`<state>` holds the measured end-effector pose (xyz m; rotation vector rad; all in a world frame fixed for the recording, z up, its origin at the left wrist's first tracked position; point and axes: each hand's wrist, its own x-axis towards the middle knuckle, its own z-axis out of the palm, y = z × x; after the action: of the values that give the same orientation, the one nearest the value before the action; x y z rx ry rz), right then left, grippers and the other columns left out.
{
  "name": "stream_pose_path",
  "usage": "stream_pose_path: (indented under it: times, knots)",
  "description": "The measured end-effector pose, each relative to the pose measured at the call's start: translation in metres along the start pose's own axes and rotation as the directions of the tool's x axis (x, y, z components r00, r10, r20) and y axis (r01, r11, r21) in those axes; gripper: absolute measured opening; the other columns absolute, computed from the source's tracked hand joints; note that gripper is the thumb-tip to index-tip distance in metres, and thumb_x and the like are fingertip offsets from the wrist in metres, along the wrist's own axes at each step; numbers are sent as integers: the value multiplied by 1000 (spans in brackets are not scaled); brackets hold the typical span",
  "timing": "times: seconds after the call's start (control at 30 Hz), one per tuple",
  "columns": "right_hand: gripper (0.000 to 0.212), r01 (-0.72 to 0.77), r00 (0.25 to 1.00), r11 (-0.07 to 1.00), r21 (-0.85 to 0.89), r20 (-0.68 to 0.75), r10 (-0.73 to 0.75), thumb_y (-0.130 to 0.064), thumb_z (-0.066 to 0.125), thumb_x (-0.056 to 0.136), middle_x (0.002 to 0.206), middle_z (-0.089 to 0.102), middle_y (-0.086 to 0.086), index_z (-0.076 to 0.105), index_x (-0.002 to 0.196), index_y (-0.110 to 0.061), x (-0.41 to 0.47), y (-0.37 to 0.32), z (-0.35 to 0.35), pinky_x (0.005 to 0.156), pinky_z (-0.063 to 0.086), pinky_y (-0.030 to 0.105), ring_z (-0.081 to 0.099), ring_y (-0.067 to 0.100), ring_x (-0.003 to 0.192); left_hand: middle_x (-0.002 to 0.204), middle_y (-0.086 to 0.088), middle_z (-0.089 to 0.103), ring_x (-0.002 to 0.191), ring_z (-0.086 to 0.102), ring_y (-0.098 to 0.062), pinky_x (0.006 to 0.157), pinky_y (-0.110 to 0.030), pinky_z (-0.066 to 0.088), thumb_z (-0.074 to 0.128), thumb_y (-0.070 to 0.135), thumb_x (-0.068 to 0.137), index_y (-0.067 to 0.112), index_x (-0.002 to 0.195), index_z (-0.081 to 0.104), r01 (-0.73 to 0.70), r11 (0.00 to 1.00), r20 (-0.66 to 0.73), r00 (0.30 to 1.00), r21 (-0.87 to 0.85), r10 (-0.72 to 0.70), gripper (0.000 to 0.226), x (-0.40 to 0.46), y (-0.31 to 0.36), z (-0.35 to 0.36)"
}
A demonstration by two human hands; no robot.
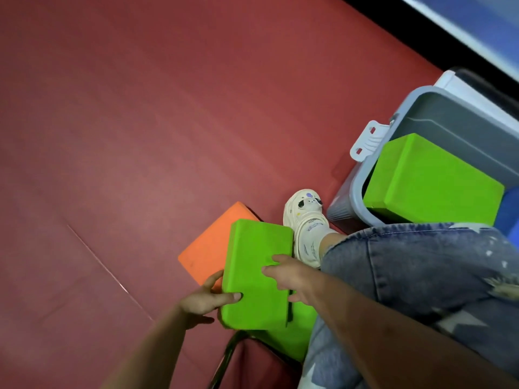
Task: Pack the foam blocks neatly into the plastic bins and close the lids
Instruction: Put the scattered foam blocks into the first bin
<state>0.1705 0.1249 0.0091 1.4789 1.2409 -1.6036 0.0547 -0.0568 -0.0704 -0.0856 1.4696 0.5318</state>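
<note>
A green foam block (pixel 257 265) is held low in the middle of the head view. My left hand (pixel 200 300) grips its left edge, thumb on top. My right hand (pixel 292 276) grips its right edge, fingers on the top face. Under it lies an orange foam block (pixel 209 248) on the floor, and another green block (pixel 295 335) shows beneath my right wrist. At the right stands an open grey plastic bin (pixel 356 189) with a white latch (pixel 368 140). A further green block (pixel 429 181) lies tilted inside it, with something blue (pixel 509 211) beside it.
Red floor mat (pixel 140 136) fills the left and middle. My jeans-clad leg (pixel 421 276) and white shoe (pixel 304 223) sit between the held block and the bin. A dark metal frame (pixel 227 357) shows at the bottom. A dark wall base (pixel 421 26) runs along the upper right.
</note>
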Motion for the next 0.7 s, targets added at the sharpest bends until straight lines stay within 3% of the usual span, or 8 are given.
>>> stream_pose_path:
  times: [0.1,0.2,0.3,0.4,0.47,0.53,0.63,0.7]
  knots:
    - [62,55,997,998,18,-49,-54,-33,53,94,152,31,4,26,148,-19,-6,-7,-4,105,34,40,36,27,135,111,4,65,90,63,-19,74,-40,52,88,60,30,47,129,40,-90,988,-53,995,-128,83,110,-5,10,4]
    - [68,142,970,989,40,-207,-131,-46,62,73,140,48,7,47,134,-18,-2,-13,-5,103,40,34,50,29,122,89,5,67,68,63,-12,58,-32,53,73,55,59,36,124,49,-169,954,-117,983,-246,144,72,-17,24,-4]
    - [86,163,940,981,107,-319,-121,-54,66,68,146,39,10,36,142,-22,-4,-15,-8,104,39,37,43,31,128,81,4,73,63,68,-10,53,-31,56,49,48,92,25,117,56,-190,872,-129,981,-451,147,35,-26,41,-19]
    - [100,139,983,938,317,-160,-92,-71,64,67,148,33,-4,18,147,-35,-20,-25,-8,93,41,52,39,32,131,85,0,75,69,71,-14,64,-36,59,40,49,95,23,107,59,-215,750,-128,977,-625,174,34,-27,58,-27]
    - [99,179,983,876,448,-51,-175,-73,63,65,146,34,-11,15,146,-43,-29,-37,-9,86,46,55,44,29,127,89,-4,75,72,72,-18,67,-39,58,38,50,95,21,105,60,-223,700,-100,972,-678,212,37,-25,67,-22]
    - [96,284,955,850,443,-54,-291,-65,69,65,140,42,-15,18,144,-44,-33,-47,-9,84,52,52,50,22,120,92,-7,75,75,72,-20,68,-39,58,36,49,96,19,106,61,-228,688,-71,966,-689,250,41,-21,75,-14]
    - [84,493,869,799,344,-226,-439,-25,79,75,131,55,-8,29,142,-33,-33,-52,-8,86,51,37,57,13,106,103,-10,72,84,71,-21,75,-38,57,34,48,98,17,115,61,-236,714,-59,963,-660,264,44,-10,82,-2]
    - [82,595,779,781,190,-376,-502,-14,80,73,133,54,1,35,141,-25,-25,-51,-12,90,46,25,56,13,108,103,-10,68,90,66,-20,79,-36,54,35,46,99,23,126,55,-316,769,-181,949,-556,259,41,5,81,-1]
